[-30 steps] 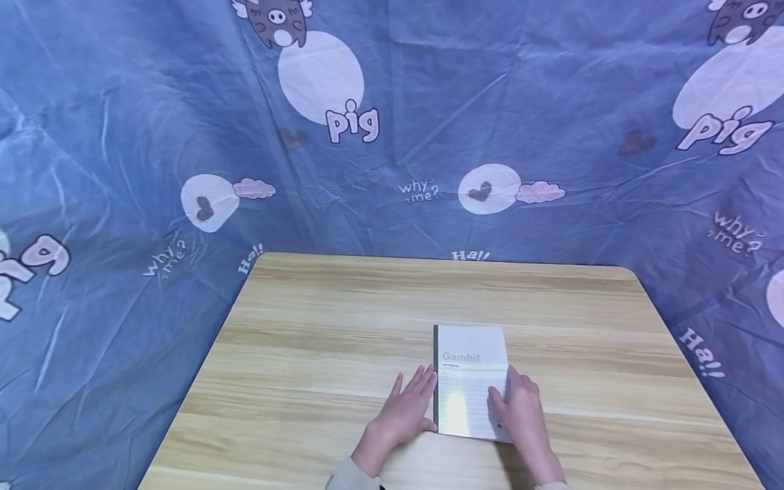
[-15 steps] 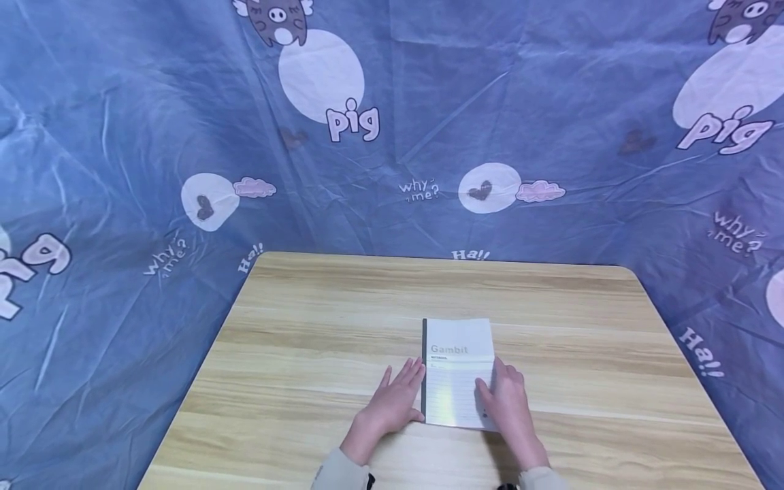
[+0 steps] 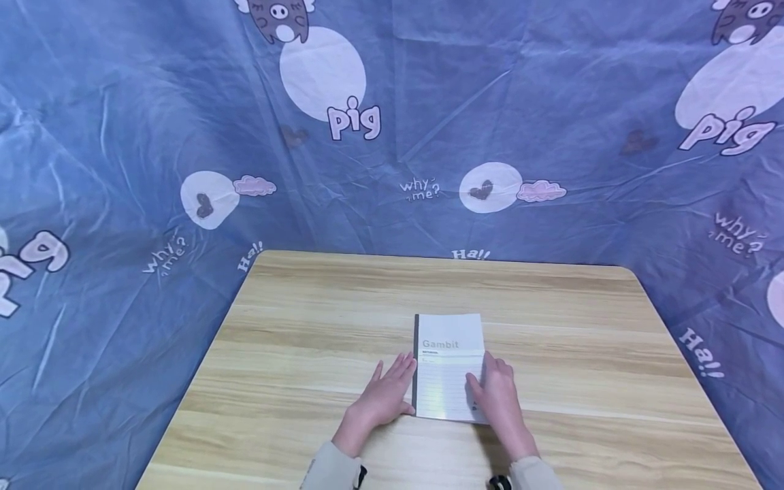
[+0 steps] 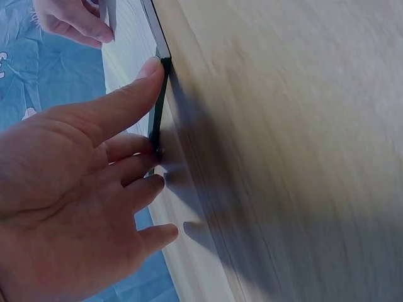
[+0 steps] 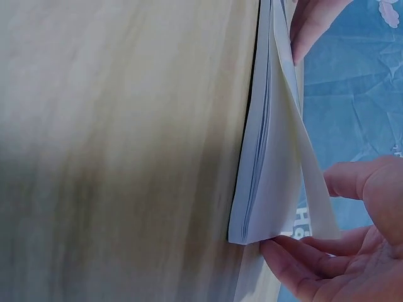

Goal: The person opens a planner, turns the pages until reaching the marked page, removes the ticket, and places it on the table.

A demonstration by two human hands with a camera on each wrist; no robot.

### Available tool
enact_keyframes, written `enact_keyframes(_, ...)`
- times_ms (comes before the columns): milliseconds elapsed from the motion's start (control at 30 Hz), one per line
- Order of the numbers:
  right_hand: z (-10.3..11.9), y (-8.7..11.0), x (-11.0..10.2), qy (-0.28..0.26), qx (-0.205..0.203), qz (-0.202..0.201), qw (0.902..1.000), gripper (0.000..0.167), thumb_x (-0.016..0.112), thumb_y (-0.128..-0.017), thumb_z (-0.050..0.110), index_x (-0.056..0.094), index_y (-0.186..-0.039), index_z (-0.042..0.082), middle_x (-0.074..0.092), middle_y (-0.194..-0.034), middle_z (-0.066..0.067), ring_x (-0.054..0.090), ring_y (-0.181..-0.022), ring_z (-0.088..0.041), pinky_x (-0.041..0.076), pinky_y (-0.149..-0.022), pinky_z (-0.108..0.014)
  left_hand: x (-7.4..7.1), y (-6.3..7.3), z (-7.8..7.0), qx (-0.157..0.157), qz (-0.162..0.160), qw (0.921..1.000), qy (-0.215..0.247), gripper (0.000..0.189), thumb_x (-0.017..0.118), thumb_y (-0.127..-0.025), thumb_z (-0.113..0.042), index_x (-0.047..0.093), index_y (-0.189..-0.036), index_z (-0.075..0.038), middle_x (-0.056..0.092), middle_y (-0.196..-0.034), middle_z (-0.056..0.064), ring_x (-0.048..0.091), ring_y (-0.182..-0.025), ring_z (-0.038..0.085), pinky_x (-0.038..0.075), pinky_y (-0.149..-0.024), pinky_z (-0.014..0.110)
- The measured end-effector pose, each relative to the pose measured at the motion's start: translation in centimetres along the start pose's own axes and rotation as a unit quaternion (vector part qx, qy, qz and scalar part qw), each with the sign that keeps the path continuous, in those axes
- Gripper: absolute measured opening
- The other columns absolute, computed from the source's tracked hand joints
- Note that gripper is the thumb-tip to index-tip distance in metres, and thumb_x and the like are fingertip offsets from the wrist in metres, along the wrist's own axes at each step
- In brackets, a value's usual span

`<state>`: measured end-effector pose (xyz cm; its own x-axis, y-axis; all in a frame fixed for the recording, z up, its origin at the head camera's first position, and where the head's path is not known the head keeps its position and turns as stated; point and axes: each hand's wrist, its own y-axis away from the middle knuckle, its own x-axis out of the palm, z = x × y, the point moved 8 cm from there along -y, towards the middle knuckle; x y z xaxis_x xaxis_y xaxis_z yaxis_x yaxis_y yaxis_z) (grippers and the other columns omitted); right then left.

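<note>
Pale wood grain covers the table [image 3: 306, 327], and on it, between two bare hands, lies a white notebook [image 3: 446, 384] with a dark spine [image 3: 416, 364]. Its long axis runs almost straight away from the person, the far end toward the blue printed cloth [image 3: 429, 102], the spine on the left, and the word "Gambit" upright for the wearer.

Some of it is hard to make out. Print below that word is too small to read beyond "NOTEBOOK", and the near right corner of the cover [image 5: 317, 195] is partly hidden by the right hand [image 3: 499, 395] in the head view. From the left wrist most of the notebook is hidden behind the left hand [image 3: 382, 395]. Both sleeves [image 3: 331, 468] are cut off at the lower edge of the head view, as is a black item [image 3: 499, 482] at the right wrist.

The left hand is spread nearly flat, its thumb and fingertips touching the spine from the left; it grips nothing. The right hand is half curled at the opposite long edge, thumb over the cover and fingers against the page side, so it holds that edge; how firmly, I cannot tell. Seen from the right wrist, the cover stands lifted from the pages [image 5: 258, 170] near this hand.
</note>
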<state>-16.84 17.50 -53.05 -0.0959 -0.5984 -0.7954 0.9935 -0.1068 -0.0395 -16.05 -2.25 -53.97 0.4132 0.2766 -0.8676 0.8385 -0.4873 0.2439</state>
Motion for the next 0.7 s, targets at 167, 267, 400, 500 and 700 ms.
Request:
enact_keyframes(167,0.23,-0.23,0.3,-0.001,-0.002,-0.001,1.0,0.061,0.07,-0.088,0.009,0.042,-0.133,-0.021,0.051,-0.12,-0.04,0.048,-0.114,-0.05,0.045,-0.097,-0.058,-0.3,0.13,0.39,-0.002,-0.001,1.0,0.007,0.088,0.075,-0.084,-0.029,0.028,-0.153,-0.001,0.02,-0.161,0.011,0.016,-0.148,0.026,0.011,-0.118,0.055)
enact_keyframes(267,0.43,-0.33,0.41,-0.001,-0.007,-0.003,1.0,0.061,0.071,-0.087,0.009,0.043,-0.133,-0.021,0.053,-0.117,-0.038,0.05,-0.112,-0.049,0.046,-0.096,-0.057,-0.47,0.18,0.55,-0.001,-0.001,1.0,0.005,0.088,0.075,-0.084,-0.028,0.028,-0.153,-0.001,0.02,-0.161,0.011,0.016,-0.148,0.026,0.012,-0.118,0.055)
enact_keyframes(400,0.62,-0.39,0.39,0.004,-0.012,-0.008,0.9999,0.061,0.071,-0.086,0.009,0.044,-0.132,-0.021,0.054,-0.114,-0.037,0.052,-0.108,-0.048,0.048,-0.094,-0.057,-0.75,0.17,0.55,0.001,-0.001,0.9999,0.01,0.088,0.076,-0.083,-0.027,0.029,-0.152,0.0,0.021,-0.161,0.011,0.017,-0.148,0.027,0.012,-0.118,0.056)
enact_keyframes(500,0.68,-0.42,0.33,0.005,-0.015,-0.011,0.9998,0.061,0.072,-0.086,0.009,0.045,-0.131,-0.021,0.055,-0.112,-0.037,0.053,-0.105,-0.048,0.049,-0.091,-0.056,-0.88,0.14,0.52,0.001,-0.001,0.9999,0.015,0.088,0.076,-0.083,-0.026,0.029,-0.152,0.0,0.021,-0.161,0.011,0.017,-0.148,0.027,0.012,-0.118,0.057)
enact_keyframes(700,0.64,-0.42,0.39,0.006,-0.011,-0.006,0.9999,0.061,0.072,-0.086,0.009,0.045,-0.132,-0.02,0.054,-0.114,-0.037,0.052,-0.107,-0.048,0.049,-0.093,-0.057,-0.81,0.2,0.65,-0.001,-0.001,0.9998,0.019,0.088,0.076,-0.083,-0.026,0.029,-0.153,-0.001,0.021,-0.161,0.011,0.017,-0.148,0.026,0.011,-0.118,0.057)
